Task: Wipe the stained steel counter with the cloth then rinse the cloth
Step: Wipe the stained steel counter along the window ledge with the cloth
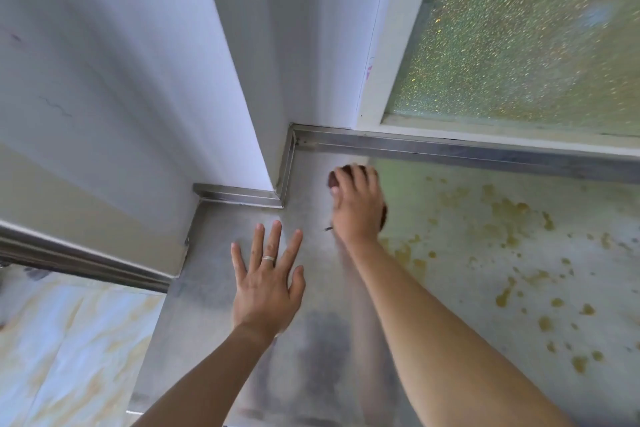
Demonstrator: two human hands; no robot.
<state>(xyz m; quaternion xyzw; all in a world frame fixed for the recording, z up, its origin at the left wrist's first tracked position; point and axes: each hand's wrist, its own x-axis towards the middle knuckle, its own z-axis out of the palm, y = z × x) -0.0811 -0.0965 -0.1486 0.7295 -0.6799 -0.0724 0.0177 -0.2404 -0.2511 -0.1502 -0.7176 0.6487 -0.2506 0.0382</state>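
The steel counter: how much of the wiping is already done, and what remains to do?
Done: the counter near the wall corner, around the flat left hand, shows no yellow spots. In hand: the right hand presses a dark cloth at the edge of the stains. Left: the yellow-brown stains spread over the right side toward the window, so most wiping remains. Rinsing the cloth is not started; no sink is in view.

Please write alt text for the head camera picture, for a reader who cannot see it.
A right hand presses a dark cloth onto a steel counter near the wall corner, beside yellowish stains. The left hand, wearing a ring, lies flat and open on the counter.
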